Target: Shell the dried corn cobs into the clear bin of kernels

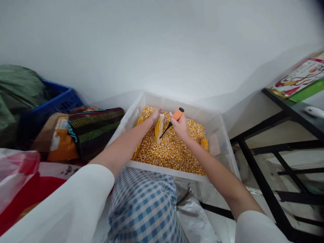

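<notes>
My left hand point(156, 114) is closed around the far end of a corn cob point(158, 131), which is partly stripped: yellow kernels line its left side and the right side is bare and pale. In my right hand point(180, 125) is a screwdriver point(178, 114) with an orange and black handle, its dark shaft slanting down to the left. The tip is at the bare side of the cob; I cannot tell if it touches. Loose kernels point(172, 155) fill the bottom of a translucent plastic bin point(222, 145) below both hands. Another cob point(204, 144) lies at the right among the kernels.
A black metal rack point(250, 152) with a printed box point(298, 77) stands at the right. To the left are a blue crate point(60, 101), a black mesh bag point(98, 128) and an orange carton point(60, 138). The white wall rises behind the bin. Checkered cloth point(144, 206) covers my lap.
</notes>
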### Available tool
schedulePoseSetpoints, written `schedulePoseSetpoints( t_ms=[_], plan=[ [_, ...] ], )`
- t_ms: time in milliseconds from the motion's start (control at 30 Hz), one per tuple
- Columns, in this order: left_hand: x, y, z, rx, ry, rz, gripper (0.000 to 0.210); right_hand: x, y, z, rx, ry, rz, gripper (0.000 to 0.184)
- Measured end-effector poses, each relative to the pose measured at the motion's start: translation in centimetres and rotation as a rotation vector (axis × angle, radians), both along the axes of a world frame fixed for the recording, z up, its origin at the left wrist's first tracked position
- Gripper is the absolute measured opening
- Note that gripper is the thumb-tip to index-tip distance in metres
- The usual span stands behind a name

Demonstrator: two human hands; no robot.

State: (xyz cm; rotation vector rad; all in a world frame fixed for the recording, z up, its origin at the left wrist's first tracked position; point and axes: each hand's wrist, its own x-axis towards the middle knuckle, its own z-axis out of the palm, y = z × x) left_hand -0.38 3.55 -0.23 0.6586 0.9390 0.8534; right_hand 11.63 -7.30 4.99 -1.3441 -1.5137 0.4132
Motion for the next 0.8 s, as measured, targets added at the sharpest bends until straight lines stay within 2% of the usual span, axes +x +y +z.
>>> schedulePoseSetpoints(
  t_ms=[400,700,800],
  plan=[
    [0.3,-0.4,0.2,0.105,0.035,0.011,0.034,-0.6,-1.8,-1.5,0.060,0.063,-0.012,0.029],
    [0.5,-1.7,2.0,0.071,0.132,0.041,0.031,0.1,0.7,-1.9,0.020,0.133,-0.132,0.025],
    [0.5,-1.6,1.8,0.089,0.129,0.023,0.032,0.2,0.3,-2.2,0.044,0.123,-0.073,0.027]
  ],
)
